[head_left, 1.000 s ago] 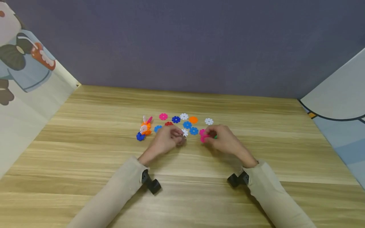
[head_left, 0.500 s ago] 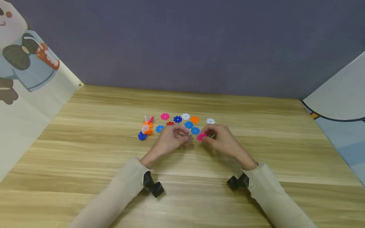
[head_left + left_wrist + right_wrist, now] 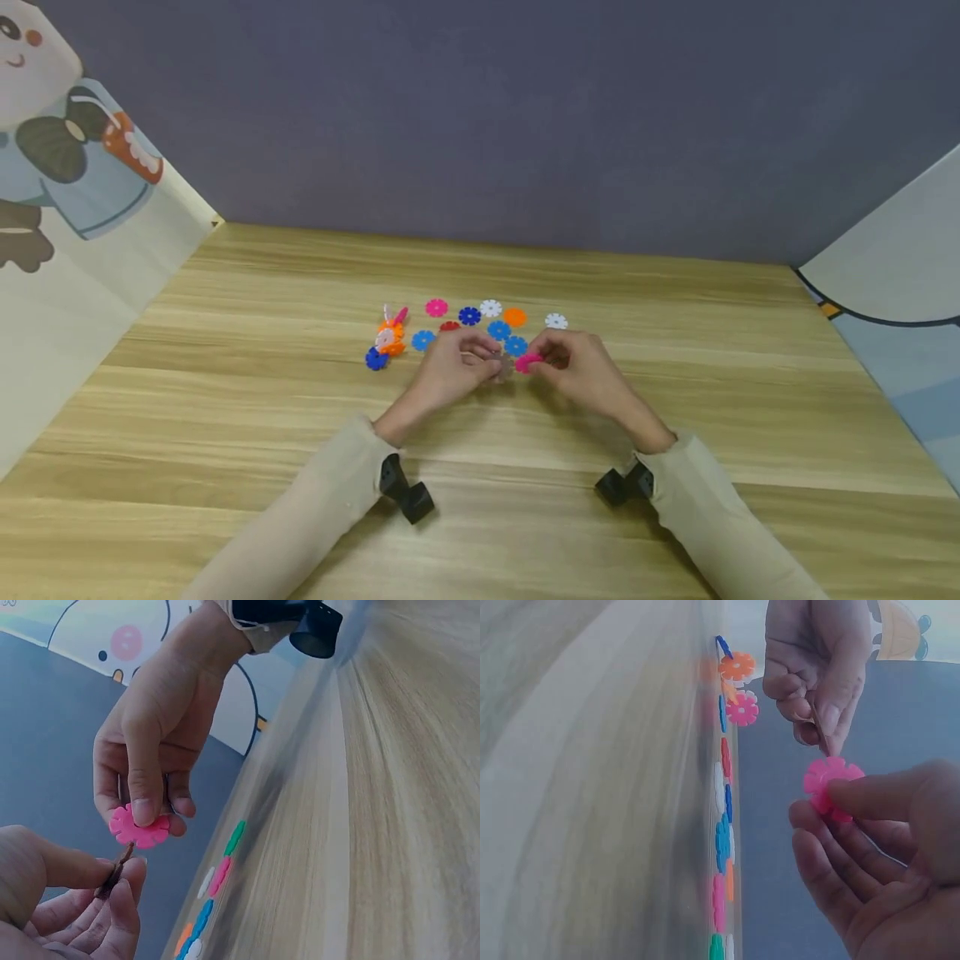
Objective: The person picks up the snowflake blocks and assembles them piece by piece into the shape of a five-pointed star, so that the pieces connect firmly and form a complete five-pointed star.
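In the head view my left hand [image 3: 448,367] pinches a brown snowflake disc [image 3: 506,365] between thumb and fingers. A pink snowflake disc [image 3: 527,362] is pinched in my right hand [image 3: 577,367], facing it. The left wrist view shows the brown disc [image 3: 112,877] nearly edge-on, its top edge right at the notched rim of the pink disc [image 3: 141,831]. From the right wrist, the pink disc [image 3: 826,778] shows its flat face, its rim meeting the brown disc [image 3: 821,733]. Both discs are held above the table.
A joined cluster of orange, white, pink and blue discs [image 3: 386,337] stands at the left. Several loose discs lie behind my hands, among them an orange disc [image 3: 514,317] and a white disc [image 3: 556,321]. A green disc [image 3: 235,837] lies near my right hand. A grey panel [image 3: 495,125] rises behind the table.
My two hands have drawn together, the left shifting right and the right slightly left, bringing the brown and pink discs edge to edge. The head view has shifted a little.
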